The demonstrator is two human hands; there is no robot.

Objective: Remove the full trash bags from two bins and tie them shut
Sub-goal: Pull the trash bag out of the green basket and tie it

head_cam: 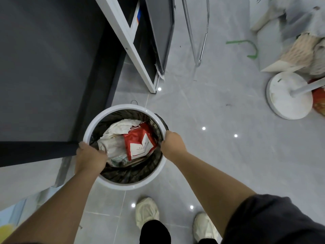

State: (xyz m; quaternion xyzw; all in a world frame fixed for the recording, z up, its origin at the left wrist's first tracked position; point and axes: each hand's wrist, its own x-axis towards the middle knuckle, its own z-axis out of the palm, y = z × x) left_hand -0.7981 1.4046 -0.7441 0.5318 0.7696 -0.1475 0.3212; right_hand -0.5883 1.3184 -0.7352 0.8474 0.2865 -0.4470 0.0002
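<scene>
One round white plastic bin (pixel 123 106) stands upright on the grey tiled floor (pixel 219 155), mouth facing up, long axis vertical. Its left rim lies just beside the corner of the dark desk (pixel 44 67). Open floor extends on the right and far sides, with a white round stand base (pixel 288 95) well apart at right. Two pale shoes (pixel 146 212) stand near the close rim. A black plastic trash bag (pixel 130 173) lines the bin and folds over the right rim. Crumpled white wrapping (pixel 114 136) and a red-and-white packet (pixel 140 143) lie inside. Left hand (pixel 89 159): fingers curled down over the bag edge inside the near-left rim. Right hand (pixel 173 145): fingers curled round the bag edge at the right rim.
</scene>
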